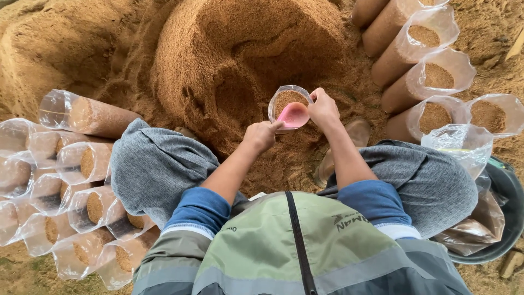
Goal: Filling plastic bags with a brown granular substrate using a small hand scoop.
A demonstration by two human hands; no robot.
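Observation:
My left hand (261, 135) grips a small pink scoop (293, 115), its bowl held at the mouth of a clear plastic bag (289, 98) partly filled with brown sawdust. My right hand (323, 108) pinches the right side of that bag's rim and keeps it open. The bag stands upright on the slope of a big sawdust heap (240, 49) right in front of me, between my knees in grey trousers.
Several filled clear bags lie stacked on their sides at the left (60, 186). More filled bags stand in a row at the upper right (431, 76). A dark round tub (505, 218) with empty plastic bags (464, 145) sits at my right knee. Loose sawdust covers the ground.

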